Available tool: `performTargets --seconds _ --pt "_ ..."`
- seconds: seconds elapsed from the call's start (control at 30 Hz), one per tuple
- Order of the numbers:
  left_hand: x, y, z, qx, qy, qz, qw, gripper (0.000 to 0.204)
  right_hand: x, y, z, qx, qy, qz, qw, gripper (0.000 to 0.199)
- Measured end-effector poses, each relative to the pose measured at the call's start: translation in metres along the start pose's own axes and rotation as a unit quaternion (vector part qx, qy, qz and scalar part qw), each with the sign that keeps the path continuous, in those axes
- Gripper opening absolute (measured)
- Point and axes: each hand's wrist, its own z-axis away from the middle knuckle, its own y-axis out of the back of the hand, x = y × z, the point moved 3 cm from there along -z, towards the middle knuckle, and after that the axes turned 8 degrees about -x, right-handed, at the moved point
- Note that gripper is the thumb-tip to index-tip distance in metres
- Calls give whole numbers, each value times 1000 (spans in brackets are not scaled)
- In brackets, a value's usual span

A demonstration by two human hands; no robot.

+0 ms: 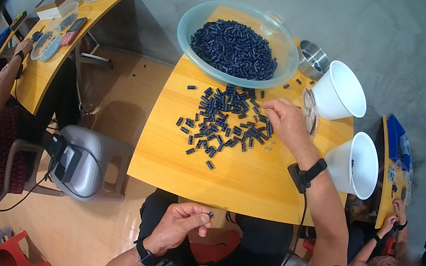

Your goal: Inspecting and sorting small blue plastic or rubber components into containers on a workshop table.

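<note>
My left hand (181, 226) is closed in front of the table's near edge, above my lap. Its thumb and forefinger pinch a small dark plastic piece (210, 215), whose end sticks out past the fingertips. Over the right side of a loose pile of short black plastic pieces (221, 113) is my right hand (286, 122), its fingers drawn together. Whatever those fingertips hold, if anything, is too small to make out. A few tiny light metal-looking bits (269, 146) lie on the table just below that hand.
A large translucent bowl (184, 35) heaped with the same pieces stands at the table's far side. Right of it are a steel bowl (306, 49), a clear round dish (311, 112) and two white buckets (340, 91). Co-workers sit at side tables left and right; a grey stool (90, 161) stands left.
</note>
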Motion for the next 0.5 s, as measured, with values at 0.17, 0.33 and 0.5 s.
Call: performTargets --seconds 0.17,0.33,0.5 --pt "-1 2 -1 -1 -8 -11 1000 12 -8 -4 0 -36 -4 23 999 6" --pt "-1 2 -1 -1 -5 -15 1000 12 -11 -9 1 -32 29 43 998 7" --pt "1 1 0 -3 -12 -27 1000 12 -12 -16 3 -54 52 77 994 9"
